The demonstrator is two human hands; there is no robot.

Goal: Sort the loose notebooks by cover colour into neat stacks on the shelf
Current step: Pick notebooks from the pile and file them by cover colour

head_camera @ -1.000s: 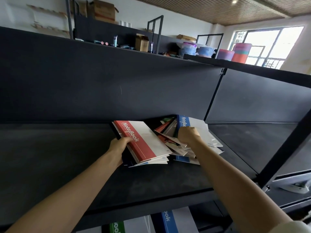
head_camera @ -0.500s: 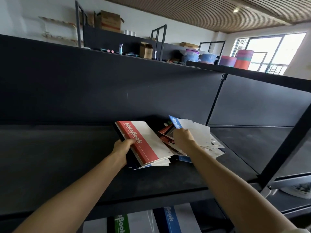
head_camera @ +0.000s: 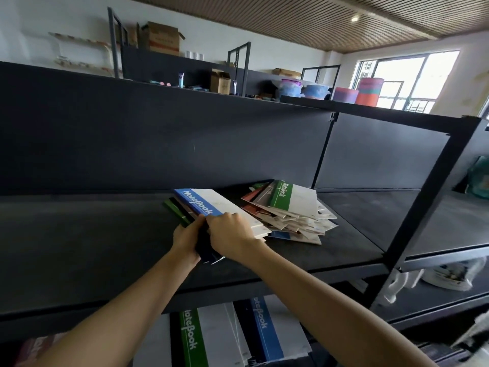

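I record one dark shelf (head_camera: 79,247), its board matte and flat, backed by a dark panel (head_camera: 158,144). Two groups lie directly on it, near the middle. On the left, a stack (head_camera: 176,211) of notebooks set askew, a blue notebook (head_camera: 225,210) on top, green and dark spines showing at its left edge. Just beside it on the right, a loose pile (head_camera: 299,223), fanned out, a green notebook (head_camera: 293,201) uppermost, red covers (head_camera: 250,197) beneath. I cannot count the notebooks.
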